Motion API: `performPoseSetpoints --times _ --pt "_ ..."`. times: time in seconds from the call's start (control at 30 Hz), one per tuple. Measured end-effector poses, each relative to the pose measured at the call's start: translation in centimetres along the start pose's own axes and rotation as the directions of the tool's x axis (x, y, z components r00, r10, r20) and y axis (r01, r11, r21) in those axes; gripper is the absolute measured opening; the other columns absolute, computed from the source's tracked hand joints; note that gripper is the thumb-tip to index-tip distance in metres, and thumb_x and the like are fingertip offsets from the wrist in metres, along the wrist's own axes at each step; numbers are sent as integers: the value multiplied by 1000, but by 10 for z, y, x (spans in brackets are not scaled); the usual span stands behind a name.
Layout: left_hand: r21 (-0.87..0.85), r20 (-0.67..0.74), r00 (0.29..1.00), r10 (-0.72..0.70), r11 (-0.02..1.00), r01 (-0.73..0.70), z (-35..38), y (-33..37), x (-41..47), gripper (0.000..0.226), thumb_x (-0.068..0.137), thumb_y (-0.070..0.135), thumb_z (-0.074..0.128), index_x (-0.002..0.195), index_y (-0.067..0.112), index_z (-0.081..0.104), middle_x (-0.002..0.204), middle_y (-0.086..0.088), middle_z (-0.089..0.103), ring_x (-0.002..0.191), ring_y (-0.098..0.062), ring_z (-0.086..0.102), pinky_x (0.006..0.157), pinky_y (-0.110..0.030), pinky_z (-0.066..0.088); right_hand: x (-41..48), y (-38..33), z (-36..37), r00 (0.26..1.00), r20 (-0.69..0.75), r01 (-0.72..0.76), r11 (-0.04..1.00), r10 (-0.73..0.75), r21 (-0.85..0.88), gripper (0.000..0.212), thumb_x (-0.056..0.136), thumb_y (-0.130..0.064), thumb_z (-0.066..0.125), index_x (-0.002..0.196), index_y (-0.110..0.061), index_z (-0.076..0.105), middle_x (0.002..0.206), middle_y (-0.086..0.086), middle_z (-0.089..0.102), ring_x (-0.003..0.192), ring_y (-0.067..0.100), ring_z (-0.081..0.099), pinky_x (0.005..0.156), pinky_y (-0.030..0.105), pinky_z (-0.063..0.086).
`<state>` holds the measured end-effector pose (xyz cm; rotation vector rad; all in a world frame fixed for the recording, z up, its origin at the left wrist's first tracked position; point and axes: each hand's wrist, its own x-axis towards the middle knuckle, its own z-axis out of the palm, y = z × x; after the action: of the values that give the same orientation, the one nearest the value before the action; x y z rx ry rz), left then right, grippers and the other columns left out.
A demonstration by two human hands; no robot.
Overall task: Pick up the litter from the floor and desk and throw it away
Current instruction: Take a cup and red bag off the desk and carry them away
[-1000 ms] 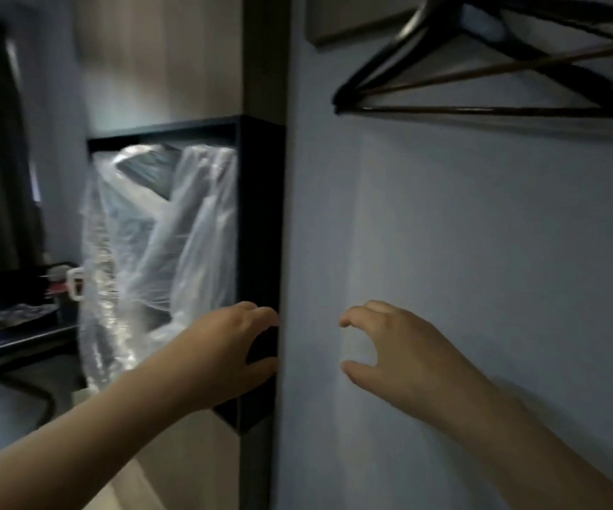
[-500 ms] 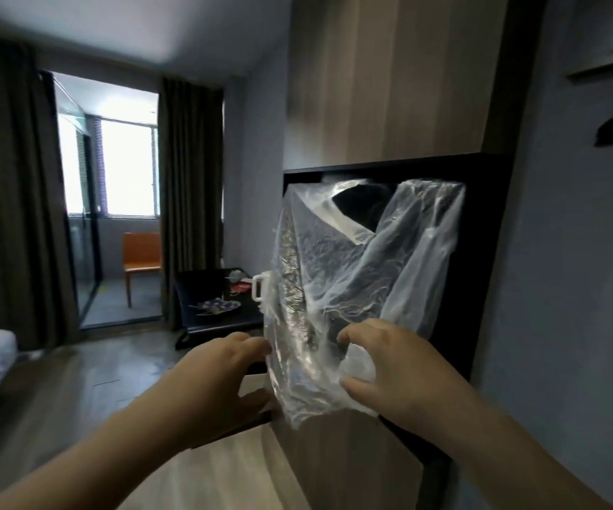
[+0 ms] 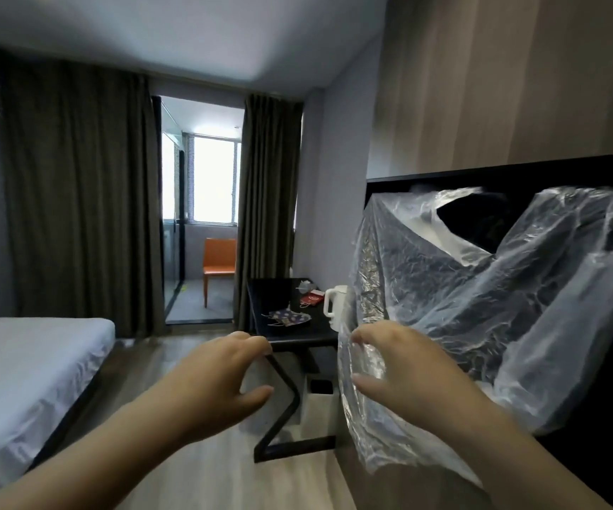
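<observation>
A black desk [image 3: 299, 338] stands against the right wall. On it lie litter items: patterned face masks [image 3: 290, 318], a red packet [image 3: 311, 298] and a crumpled whitish piece [image 3: 303, 287]. A white bin [image 3: 318, 404] sits on the floor under the desk. My left hand [image 3: 224, 373] is held out in front of the desk's near edge, fingers loosely curled, holding nothing. My right hand [image 3: 400, 366] hovers in the same loose pose in front of a clear plastic bag [image 3: 444, 296] draped in a black shelf niche; whether it touches the plastic is unclear.
A white kettle [image 3: 335, 307] stands on the desk's right side. A bed [image 3: 29, 366] fills the left. Dark curtains [image 3: 77, 200] frame a doorway with an orange chair [image 3: 219, 261] beyond. Wooden floor [image 3: 194, 473] runs between bed and desk.
The view has swung left from the wall and hangers to the room, bringing the desk, bed and bin into sight. Both hands keep the same loose pose.
</observation>
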<state>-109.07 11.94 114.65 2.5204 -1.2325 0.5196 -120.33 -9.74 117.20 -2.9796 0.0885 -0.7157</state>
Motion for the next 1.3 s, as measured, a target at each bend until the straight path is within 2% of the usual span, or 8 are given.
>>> performPoseSetpoints --times 0.13,0.3,0.5,0.77,1.0,1.13,1.3 --pt "30 -34 999 -27 999 28 16 -17 53 42 84 54 56 122 37 48 116 17 54 103 1 52 88 -19 48 49 35 21 999 -25 23 999 -22 25 47 84 -42 62 128 -33 51 125 -15 55 116 4 50 97 22 42" --pt "25 -65 996 -58 998 60 44 -42 116 47 84 53 57 127 37 47 119 18 54 105 2 51 88 -13 43 113 75 46 998 -10 60 998 -60 23 47 85 -45 61 129 -36 50 124 -18 53 115 2 49 95 20 40" --pt "-2 -30 995 -92 996 92 81 -97 175 48 85 54 55 128 38 44 121 18 52 107 2 50 90 -14 43 189 95 99 995 62 77 997 -79 29 47 85 -45 58 130 -34 49 126 -15 52 120 5 47 101 27 42" --pt "19 -11 997 -80 997 80 119 -227 260 49 86 52 54 130 33 45 123 15 53 111 -3 50 94 -19 43 321 85 180 995 74 64 998 -64 8 43 86 -42 58 128 -33 50 124 -14 54 117 6 48 91 21 40" --pt "1 16 999 -34 999 34 137 -356 344 50 87 51 52 133 32 43 125 14 52 114 -5 51 95 -22 43 442 67 239 996 88 -19 1000 20 -17 41 86 -45 59 125 -34 51 122 -17 54 113 3 50 88 18 41" --pt "-56 57 998 -17 998 20 165 -405 385 52 87 51 53 134 33 42 128 15 50 118 -3 48 97 -19 41 495 74 271 988 135 -70 997 73 -32 44 86 -45 59 128 -34 50 124 -16 53 114 4 50 90 19 42" --pt "-58 64 998 -1 998 5 197 -465 447 52 88 51 54 135 33 42 130 14 50 119 -4 49 98 -20 42 569 89 313 983 130 -121 992 126 -47 35 85 -42 59 117 -30 55 113 -14 55 104 7 53 86 24 46"
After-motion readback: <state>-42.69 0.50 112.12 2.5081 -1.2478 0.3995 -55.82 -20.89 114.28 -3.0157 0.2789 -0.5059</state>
